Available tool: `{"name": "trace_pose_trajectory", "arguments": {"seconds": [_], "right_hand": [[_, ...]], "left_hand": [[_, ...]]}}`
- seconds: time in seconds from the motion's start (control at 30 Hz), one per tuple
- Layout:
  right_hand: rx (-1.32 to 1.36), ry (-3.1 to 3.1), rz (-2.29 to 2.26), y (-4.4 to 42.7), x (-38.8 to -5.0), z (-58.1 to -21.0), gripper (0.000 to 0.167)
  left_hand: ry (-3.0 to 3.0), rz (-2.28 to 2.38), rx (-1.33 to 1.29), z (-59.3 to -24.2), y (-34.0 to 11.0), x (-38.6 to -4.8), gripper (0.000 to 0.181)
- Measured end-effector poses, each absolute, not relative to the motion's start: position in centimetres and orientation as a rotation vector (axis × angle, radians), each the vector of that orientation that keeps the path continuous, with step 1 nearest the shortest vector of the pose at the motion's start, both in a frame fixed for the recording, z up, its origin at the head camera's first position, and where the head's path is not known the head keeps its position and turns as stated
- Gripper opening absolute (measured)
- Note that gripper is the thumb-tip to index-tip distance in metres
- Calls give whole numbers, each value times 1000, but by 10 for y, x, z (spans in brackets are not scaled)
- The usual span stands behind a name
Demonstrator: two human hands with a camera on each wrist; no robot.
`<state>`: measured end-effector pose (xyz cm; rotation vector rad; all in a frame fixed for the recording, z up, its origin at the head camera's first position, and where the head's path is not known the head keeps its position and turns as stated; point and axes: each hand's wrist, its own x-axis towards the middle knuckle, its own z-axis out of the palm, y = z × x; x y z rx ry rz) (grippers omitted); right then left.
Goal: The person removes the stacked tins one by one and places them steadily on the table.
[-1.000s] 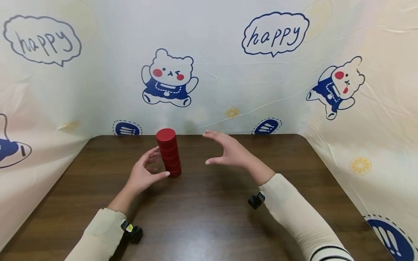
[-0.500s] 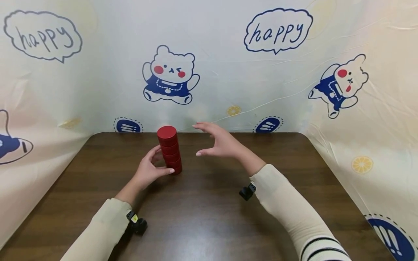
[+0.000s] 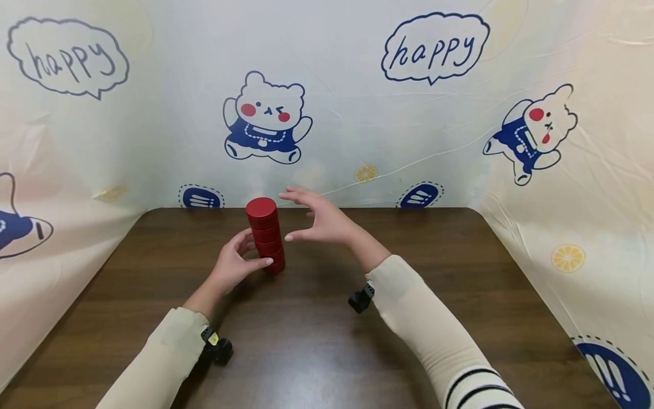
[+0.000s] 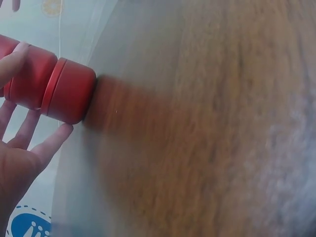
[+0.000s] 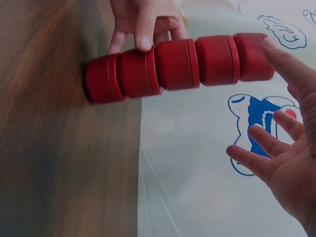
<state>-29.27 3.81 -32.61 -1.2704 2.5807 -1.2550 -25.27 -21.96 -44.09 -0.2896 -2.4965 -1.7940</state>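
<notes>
A tower of several red round tins (image 3: 267,230) stands near the far side of the table, leaning slightly in the head view. My left hand (image 3: 234,266) holds its lower part, thumb in front and fingers round the far left side. In the left wrist view the tins (image 4: 71,94) lie between thumb and fingers of the left hand (image 4: 19,160). To the right of the upper tins, my right hand (image 3: 327,220) hovers with fingers spread and thumb apart. The right wrist view has its thumb overlapping the top tin (image 5: 253,57); contact there I cannot tell.
The brown wooden table (image 3: 327,335) has rounded far corners. Behind it hangs a pale printed cloth (image 3: 347,113) with bears and lettering, close to the far edge. Small black cameras (image 3: 361,298) are strapped at both wrists.
My right hand has moved left towards the tower, its fingers still spread. The left hand has moved slightly right and its thumb and fingers have closed in round the lower tins.
</notes>
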Motion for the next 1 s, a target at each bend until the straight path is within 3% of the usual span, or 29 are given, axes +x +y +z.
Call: {"name": "trace_pose_trajectory", "arguments": {"seconds": [1.0], "right_hand": [[-1045, 2435, -1622, -4, -298, -336, 64]], "left_hand": [[-2502, -1768, -297, -442, -219, -256, 78]]}}
